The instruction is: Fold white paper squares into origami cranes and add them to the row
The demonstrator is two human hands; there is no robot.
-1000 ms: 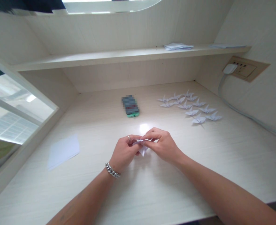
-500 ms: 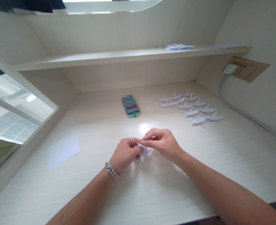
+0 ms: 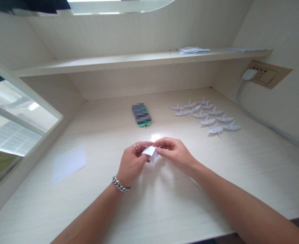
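A small folded piece of white paper is held between my two hands, just above the desk. My left hand pinches its left side, thumb below the upper flap; a ring is on one finger and a chain bracelet on the wrist. My right hand grips the right edge between thumb and fingertips. One flat flap faces up, and a pointed part hangs below it. Several white paper cranes stand in rows beyond my right hand.
A phone with a green edge lies behind my hands. White paper sheets rest at the left of the desk. Folded papers sit on the shelf. A cable runs from the wall socket down the right side.
The folded paper has turned and risen slightly away from me, and a flat flap now shows on top. My left hand has shifted up and left; the right fingers now hold the paper's right edge.
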